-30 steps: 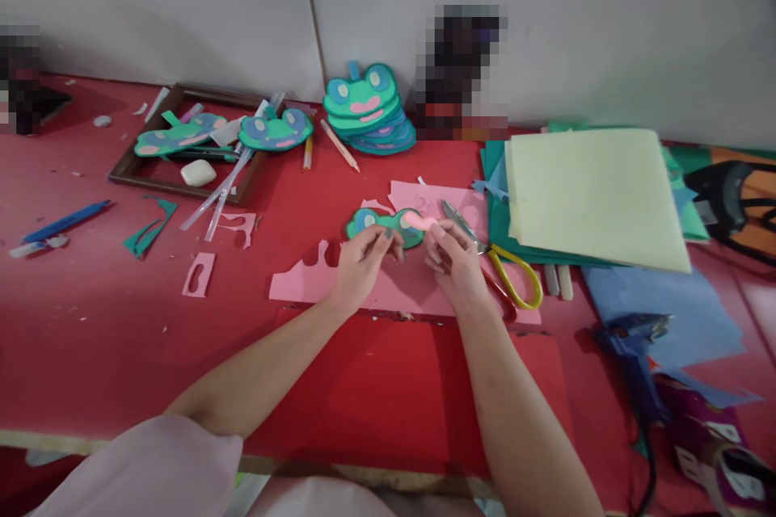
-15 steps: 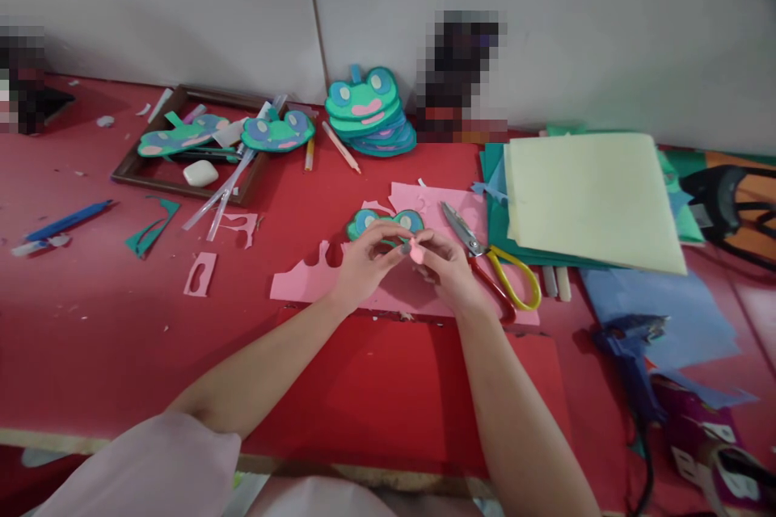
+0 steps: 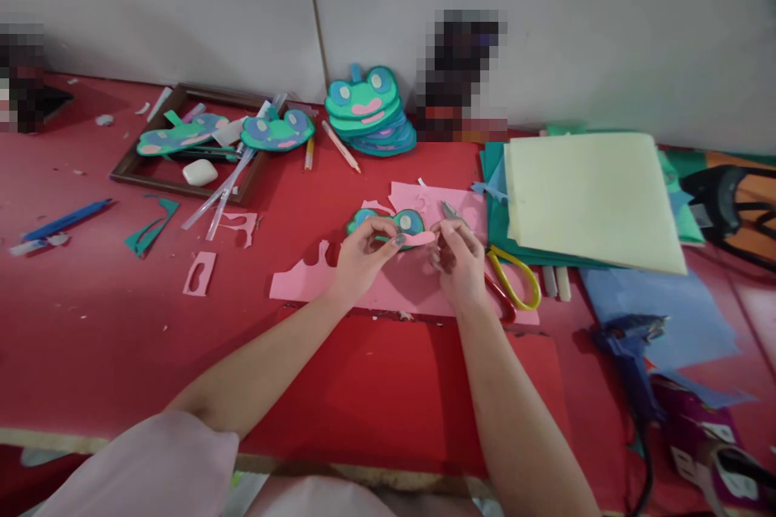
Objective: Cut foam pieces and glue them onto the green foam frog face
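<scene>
A small pink strip (image 3: 419, 239) is pinched at its left end between the thumb and fingers of my left hand (image 3: 364, 254). My right hand (image 3: 457, 258) has its fingertips pressed together by the strip's right end; whatever they hold is too small to make out. Just beyond my left hand lies a green frog face with blue eyes (image 3: 409, 222), partly covered by the hand. Pink foam sheets (image 3: 303, 281) spread under both hands. Scissors with red and yellow handles (image 3: 515, 279) lie beside my right hand, which partly hides them.
Stacked frog faces (image 3: 365, 101) stand by the wall. A brown tray (image 3: 137, 180) with frog faces and glue sticks is at back left. Pale yellow sheets (image 3: 594, 202) lie right, above a blue glue gun (image 3: 634, 355). Pink and green scraps lie left.
The pink piece, bunched between both hands before, now shows as a longer strip held out from my left hand. My right hand has shifted slightly right, over part of the scissors.
</scene>
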Demonstrator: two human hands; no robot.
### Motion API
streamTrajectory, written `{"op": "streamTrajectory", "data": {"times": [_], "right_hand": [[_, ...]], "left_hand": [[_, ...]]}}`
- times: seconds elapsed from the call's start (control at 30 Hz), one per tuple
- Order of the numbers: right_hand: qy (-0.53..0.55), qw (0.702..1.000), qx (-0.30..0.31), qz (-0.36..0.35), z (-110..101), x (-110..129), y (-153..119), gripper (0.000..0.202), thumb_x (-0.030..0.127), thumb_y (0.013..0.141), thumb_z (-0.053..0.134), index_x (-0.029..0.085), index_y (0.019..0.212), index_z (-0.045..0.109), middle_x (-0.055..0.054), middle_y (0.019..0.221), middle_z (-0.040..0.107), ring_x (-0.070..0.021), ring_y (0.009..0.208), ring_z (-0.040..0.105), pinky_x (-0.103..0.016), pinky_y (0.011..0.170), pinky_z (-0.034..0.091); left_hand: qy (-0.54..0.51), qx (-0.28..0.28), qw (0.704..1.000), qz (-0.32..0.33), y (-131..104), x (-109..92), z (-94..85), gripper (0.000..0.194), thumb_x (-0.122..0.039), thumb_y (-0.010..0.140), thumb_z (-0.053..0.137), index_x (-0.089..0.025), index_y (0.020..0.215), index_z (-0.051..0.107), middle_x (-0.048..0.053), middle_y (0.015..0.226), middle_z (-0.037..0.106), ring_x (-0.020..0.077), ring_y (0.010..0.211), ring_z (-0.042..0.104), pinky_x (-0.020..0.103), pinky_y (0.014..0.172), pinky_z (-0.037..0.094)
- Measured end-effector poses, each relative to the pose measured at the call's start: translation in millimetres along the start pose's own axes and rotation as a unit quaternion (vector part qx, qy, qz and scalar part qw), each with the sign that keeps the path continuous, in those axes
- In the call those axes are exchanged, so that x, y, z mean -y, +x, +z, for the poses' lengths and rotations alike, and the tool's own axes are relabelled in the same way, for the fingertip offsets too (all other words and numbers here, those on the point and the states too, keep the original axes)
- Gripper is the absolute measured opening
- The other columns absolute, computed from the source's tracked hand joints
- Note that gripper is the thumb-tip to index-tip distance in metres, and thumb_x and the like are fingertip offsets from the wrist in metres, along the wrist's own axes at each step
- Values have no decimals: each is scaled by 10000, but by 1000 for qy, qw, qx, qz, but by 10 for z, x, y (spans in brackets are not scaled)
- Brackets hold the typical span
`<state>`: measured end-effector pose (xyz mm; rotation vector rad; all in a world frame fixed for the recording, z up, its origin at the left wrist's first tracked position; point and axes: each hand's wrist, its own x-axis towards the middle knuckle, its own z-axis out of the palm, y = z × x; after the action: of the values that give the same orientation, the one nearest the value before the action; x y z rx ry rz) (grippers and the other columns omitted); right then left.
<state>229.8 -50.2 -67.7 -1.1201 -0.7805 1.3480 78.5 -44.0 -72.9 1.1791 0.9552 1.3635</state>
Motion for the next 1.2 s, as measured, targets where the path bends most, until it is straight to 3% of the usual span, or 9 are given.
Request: {"op": "streamTrajectory", "data": {"times": [0.3,0.57,0.8,1.03,1.2], "right_hand": [[-98,992,5,-74,-1,-9,-21,221,407,767,691,212,769,589,72,538,448,-52,420,345,-198,398,303],[-132,989,-1,-59,-1,-7,1,244,416,761,699,214,882,635,73,544,469,-50,408,357,-198,393,325],[-131,988,-3,-76,-5,-26,1,206,388,760,705,200,778,622,67,548,481,-38,407,354,-192,393,318],[-4,999,-31,-28,-42,-10,60,270,431,740,710,225,739,536,88,518,338,-55,436,281,-198,393,211],[54,998,-44,-8,-72,28,92,331,445,704,733,226,696,484,72,578,301,-65,469,263,-204,391,185]], "left_hand": [[38,-16,999,-28,-4,-25,-8,224,-374,762,698,-194,727,568,5,808,570,114,782,555,253,690,475],[53,-23,998,-34,2,-9,-16,234,-400,754,698,-199,734,580,10,821,587,121,797,568,271,737,487],[31,-20,998,-41,-5,-7,-7,266,-424,726,725,-197,720,586,3,798,579,110,735,554,252,674,480],[-33,-24,994,-102,-8,48,-55,308,-511,837,574,-216,781,646,15,856,646,128,703,583,296,665,492],[-33,-49,991,-118,-7,103,-51,344,-543,810,589,-203,765,620,31,818,640,137,693,593,297,661,508]]}}
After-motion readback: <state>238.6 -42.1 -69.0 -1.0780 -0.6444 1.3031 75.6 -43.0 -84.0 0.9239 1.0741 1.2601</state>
